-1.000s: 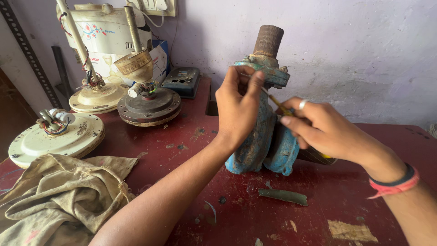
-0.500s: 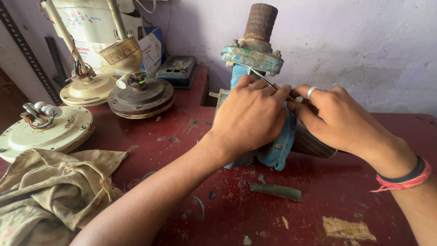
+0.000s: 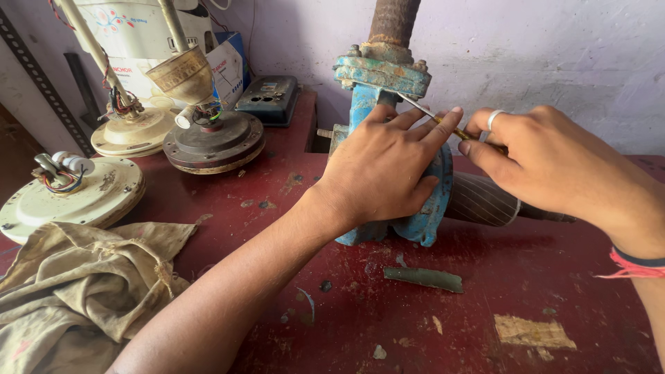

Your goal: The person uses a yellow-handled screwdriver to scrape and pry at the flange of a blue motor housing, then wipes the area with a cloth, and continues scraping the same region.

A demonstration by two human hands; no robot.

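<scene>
Two hands are working on a blue pump body (image 3: 424, 208) standing near the back edge of the red table (image 3: 568, 277), close against the wall (image 3: 554, 55). The left hand (image 3: 388, 170) is lying flat over the casing with its fingers spread and pressing against the curved face, steadying it. The right hand (image 3: 554, 163), wearing a ring, is pinching the yellow handle of a thin screwdriver (image 3: 433, 114), whose metal shaft is reaching up under the flange (image 3: 381, 73) at the top of the pump.

The pump is looking like cast metal, so it is probably heavy, stiff and unlikely to slide; the broad casing or the neck below the flange is seeming the surest place to hold it. Its paint is chipping and flaking, rust is showing on the threaded pipe (image 3: 393, 21) rising from the flange, and a ribbed grey motor section (image 3: 481, 201) is sticking out to the right behind the casing.

Just in front of the pump a greenish strip (image 3: 424, 278) is lying among paint flakes. Towards the left edge, a crumpled cloth (image 3: 83, 284) is resting near the front corner, with three ceiling fan motors (image 3: 208, 138) behind it.
</scene>
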